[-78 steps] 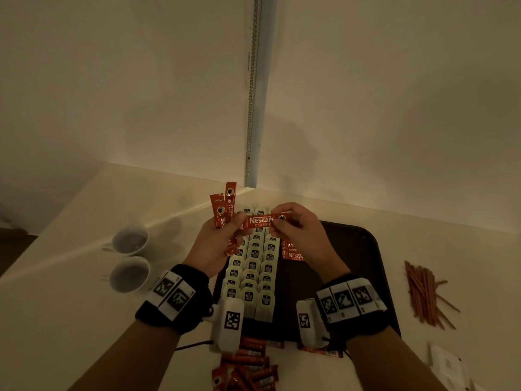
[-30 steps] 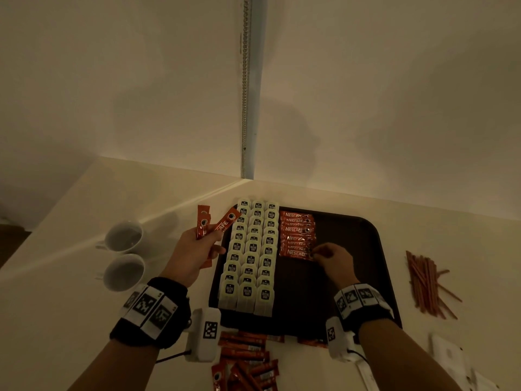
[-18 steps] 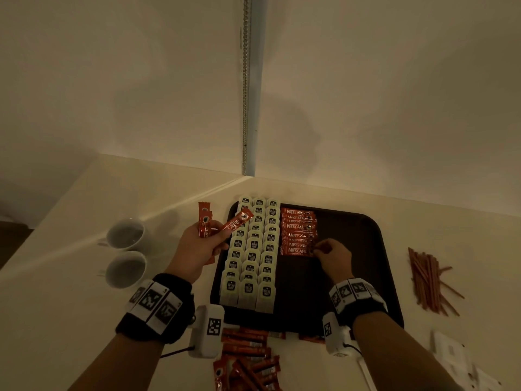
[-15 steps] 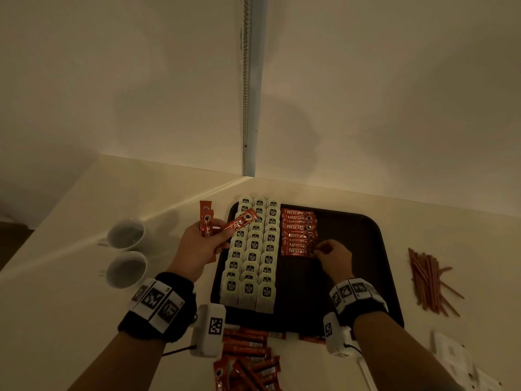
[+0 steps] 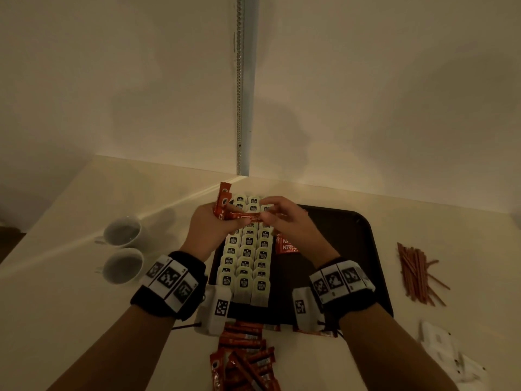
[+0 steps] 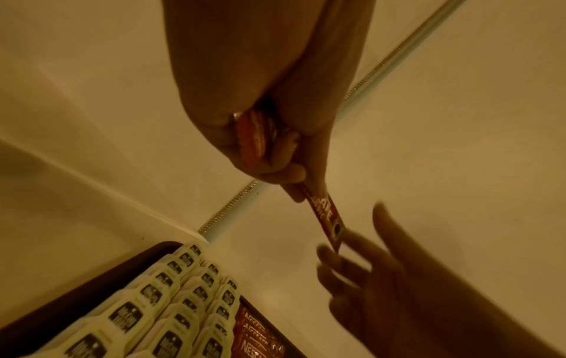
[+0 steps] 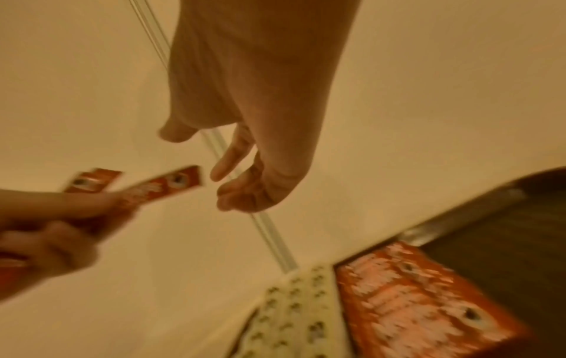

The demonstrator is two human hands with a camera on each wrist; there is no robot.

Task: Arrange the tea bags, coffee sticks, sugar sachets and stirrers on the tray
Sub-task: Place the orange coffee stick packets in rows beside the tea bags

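The worktop (image 5: 56, 292) carried a dark tray (image 5: 363, 249) near its far edge. Three columns of tea bags (image 5: 246, 252) filled the tray's left side, with laid coffee sticks (image 5: 287, 245) just beside them toward the middle. Off the tray's right edge lay a bundle of stirrers (image 5: 414, 272); white sachets (image 5: 439, 348) sat at the worktop's near right corner, loose coffee sticks (image 5: 242, 359) at its near edge, and two cups (image 5: 122, 249) to the left. Above the tea bags, the left hand (image 5: 208, 227) kept a closed grip on several sticks, one held-out coffee stick (image 6: 324, 213) extended rightward. The right hand (image 5: 284, 221) reached its end, fingers loosely curled; whether its grip had closed could not be told.
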